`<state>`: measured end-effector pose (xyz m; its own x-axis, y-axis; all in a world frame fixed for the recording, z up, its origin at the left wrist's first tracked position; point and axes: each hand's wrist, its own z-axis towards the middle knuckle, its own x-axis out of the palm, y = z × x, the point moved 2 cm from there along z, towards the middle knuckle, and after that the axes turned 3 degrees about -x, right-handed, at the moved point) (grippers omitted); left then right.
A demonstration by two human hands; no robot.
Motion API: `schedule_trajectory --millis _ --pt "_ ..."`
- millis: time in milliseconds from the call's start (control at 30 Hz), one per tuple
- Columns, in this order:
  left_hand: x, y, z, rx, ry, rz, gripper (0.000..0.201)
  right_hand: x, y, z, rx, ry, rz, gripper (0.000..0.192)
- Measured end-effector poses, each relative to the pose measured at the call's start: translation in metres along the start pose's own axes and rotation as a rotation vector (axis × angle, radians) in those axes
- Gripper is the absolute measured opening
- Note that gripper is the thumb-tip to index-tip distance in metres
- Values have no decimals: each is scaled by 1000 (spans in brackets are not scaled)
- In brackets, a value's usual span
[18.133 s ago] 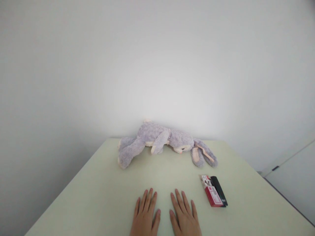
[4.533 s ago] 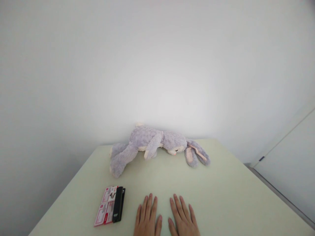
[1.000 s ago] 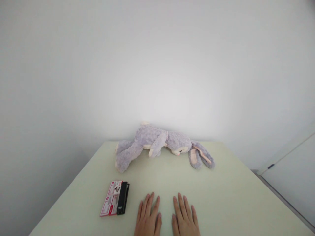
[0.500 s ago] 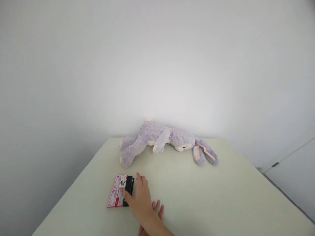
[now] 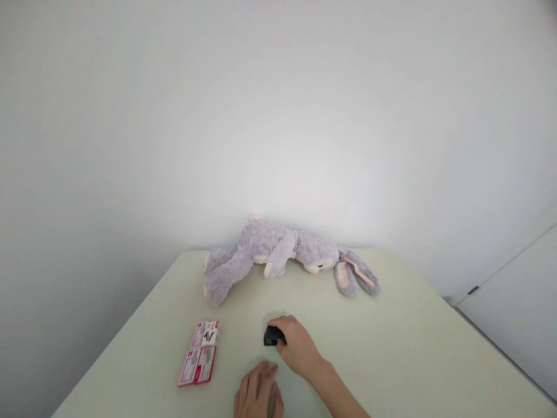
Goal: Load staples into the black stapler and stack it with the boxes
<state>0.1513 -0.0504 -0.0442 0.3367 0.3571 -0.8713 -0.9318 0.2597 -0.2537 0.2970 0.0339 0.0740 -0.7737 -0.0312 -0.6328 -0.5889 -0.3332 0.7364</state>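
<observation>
Plush bunny [image 5: 287, 255], red pkg [image 5: 199, 354] nearby

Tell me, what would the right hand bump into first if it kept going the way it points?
Probably the red-and-white card pack. The right hand, holding the black stapler, points leftward, though depth is unclear.

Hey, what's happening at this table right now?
A person sits at a pale table. Their right hand is closed around a small black object, holding it just to the right of a red and white card pack that lies flat. The left hand rests palm down at the near edge. A grey plush rabbit lies on its side at the far end, against the wall.
</observation>
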Motion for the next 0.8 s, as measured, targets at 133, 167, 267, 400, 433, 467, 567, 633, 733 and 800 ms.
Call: schedule_trajectory --millis 133,167,267,400,433,467,567,633,733,800 --pt "12 -24 24 47 -31 -7 56 -23 -14 -17 31 -66 66 55" --pt "16 -28 26 66 -24 -8 55 -21 -14 -19 40 -95 84 52" --pt "25 -31 26 63 4 2 55 -7 -9 -20 85 -220 142 40" --pt "22 -26 25 41 72 10 60 11 -6 -15 169 -426 279 18" --pt "19 -24 27 22 76 12 60 11 -9 -13 185 -465 335 16" --pt "15 -22 28 1 74 14 59 10 -13 -11 200 -500 400 17" --pt "3 -17 35 -30 88 12 59 -1 -39 -12 269 -626 627 32" --pt "0 -15 38 -31 125 2 61 -11 -60 -18 351 -729 772 44" --pt "-4 -15 40 -33 166 -27 61 -22 -86 -34 480 -812 958 56" --pt "-11 -12 41 -23 152 -49 57 -28 -97 -48 544 -817 1056 58"
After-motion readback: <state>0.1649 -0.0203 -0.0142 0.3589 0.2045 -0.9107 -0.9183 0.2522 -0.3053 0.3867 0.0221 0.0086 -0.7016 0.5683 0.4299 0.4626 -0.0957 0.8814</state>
